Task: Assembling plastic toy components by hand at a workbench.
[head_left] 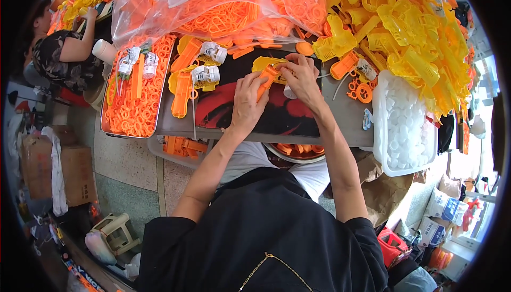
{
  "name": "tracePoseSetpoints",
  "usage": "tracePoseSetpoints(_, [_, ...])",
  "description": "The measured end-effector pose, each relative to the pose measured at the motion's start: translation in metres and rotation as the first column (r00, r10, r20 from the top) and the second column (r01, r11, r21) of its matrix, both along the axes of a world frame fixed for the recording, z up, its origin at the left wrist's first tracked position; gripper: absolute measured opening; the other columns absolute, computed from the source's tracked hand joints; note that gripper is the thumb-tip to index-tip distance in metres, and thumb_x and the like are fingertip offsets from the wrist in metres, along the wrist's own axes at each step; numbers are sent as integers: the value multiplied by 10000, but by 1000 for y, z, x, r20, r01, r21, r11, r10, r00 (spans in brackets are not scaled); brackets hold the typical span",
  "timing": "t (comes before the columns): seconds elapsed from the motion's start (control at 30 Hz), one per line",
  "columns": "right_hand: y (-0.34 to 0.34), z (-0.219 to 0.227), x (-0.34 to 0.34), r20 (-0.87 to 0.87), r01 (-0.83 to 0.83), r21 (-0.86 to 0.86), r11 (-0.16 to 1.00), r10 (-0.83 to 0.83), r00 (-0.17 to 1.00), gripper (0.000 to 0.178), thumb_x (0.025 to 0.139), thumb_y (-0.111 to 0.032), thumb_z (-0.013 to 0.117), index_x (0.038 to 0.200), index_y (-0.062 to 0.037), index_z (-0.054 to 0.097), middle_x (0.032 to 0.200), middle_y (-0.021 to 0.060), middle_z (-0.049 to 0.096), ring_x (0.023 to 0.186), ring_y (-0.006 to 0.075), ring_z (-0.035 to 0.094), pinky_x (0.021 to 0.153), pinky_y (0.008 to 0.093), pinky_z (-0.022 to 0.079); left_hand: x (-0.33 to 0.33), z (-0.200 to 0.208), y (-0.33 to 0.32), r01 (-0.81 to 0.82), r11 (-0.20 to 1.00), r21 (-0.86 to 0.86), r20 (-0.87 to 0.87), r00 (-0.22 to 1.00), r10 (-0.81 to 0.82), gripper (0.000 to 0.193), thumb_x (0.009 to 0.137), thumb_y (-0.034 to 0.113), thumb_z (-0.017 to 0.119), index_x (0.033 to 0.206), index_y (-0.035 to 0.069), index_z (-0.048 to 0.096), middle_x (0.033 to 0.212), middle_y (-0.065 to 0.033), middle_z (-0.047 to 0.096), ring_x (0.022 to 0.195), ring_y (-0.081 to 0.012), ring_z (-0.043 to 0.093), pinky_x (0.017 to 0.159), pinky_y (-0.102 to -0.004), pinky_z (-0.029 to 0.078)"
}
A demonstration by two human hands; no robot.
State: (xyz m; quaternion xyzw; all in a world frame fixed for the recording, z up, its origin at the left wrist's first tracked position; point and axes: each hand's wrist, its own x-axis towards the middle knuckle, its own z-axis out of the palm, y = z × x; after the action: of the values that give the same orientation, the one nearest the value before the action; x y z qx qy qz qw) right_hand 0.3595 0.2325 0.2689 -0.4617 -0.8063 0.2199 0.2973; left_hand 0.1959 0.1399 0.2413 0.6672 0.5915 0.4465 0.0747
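Over a black and red mat (218, 111), my left hand (248, 103) is closed around an orange plastic handle piece (268, 79). The fingers of my right hand (301, 79) pinch together at its upper end; what they grip there is too small to make out. Just behind the piece shows a yellow plastic shell half (261, 63). A white part (289, 92) sits below my right hand, partly covered by it. To the left lie two yellow shells with orange handles (181, 92) and white gear units (205, 74) set in them.
A metal tray (102, 116) of orange rings stands left, a clear tub (379, 132) of white caps right. Behind lie a plastic bag (223, 10) of orange parts and a heap of yellow shells (410, 36). Another person (64, 52) sits at far left.
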Motion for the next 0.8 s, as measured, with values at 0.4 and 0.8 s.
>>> tracePoseSetpoints(0.4, [13, 12, -1, 107, -120, -85, 989, 129, 986, 283, 944, -251, 590, 1130, -128, 764, 1324, 105, 595, 1275, 314, 467, 1114, 486, 264, -5, -2, 1, 41, 998, -44, 67, 997, -38, 328, 854, 22, 696, 1177, 3, 640, 1245, -151, 607, 1120, -344, 582, 975, -407, 490])
tracePoseSetpoints(0.8, [-17, -1, 15, -26, 35, 187, 982, -31, 999, 312, 1026, -272, 542, 1225, -101, 710, 1363, 88, 570, 1294, 306, 456, 1128, 461, 270, -12, -4, 11, 87, 986, -144, 358, 933, -30, 296, 915, 139, 678, 1194, 40, 676, 1226, -114, 678, 1130, -293, 575, 1028, -381, 422])
